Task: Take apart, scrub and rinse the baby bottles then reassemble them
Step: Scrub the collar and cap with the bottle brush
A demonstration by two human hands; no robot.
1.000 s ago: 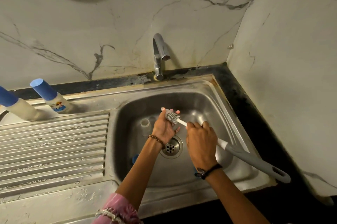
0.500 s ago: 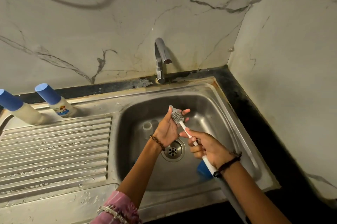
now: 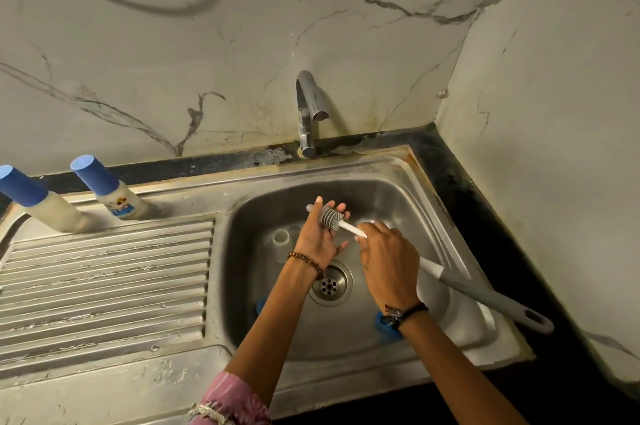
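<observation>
Over the sink basin [image 3: 388, 192], my right hand [image 3: 388, 262] grips the white shaft of a bottle brush [image 3: 485, 300], whose grey handle runs out to the lower right. Its grey ribbed head [image 3: 331, 218] lies against the palm of my left hand [image 3: 317, 239], whose fingers are stretched out. A small translucent tip [image 3: 309, 207] pokes out past that palm; I cannot tell whether it belongs to the brush. A clear bottle body [image 3: 281, 241] stands in the basin left of my hands. Two blue pieces [image 3: 260, 305] [image 3: 386, 324] lie on the basin floor, partly hidden by my arms.
Two capped baby bottles with blue caps [image 3: 114, 196] [image 3: 34, 203] stand on the sink's back ledge at the left. The ribbed drainboard [image 3: 104, 286] lies left of the basin. No water runs from the tap [image 3: 308, 113]. The drain [image 3: 330, 282] sits below my hands.
The brush handle swung from pointing down toward me out to the right. My right hand moved up the shaft, closer to the head, which stayed in my left palm.
</observation>
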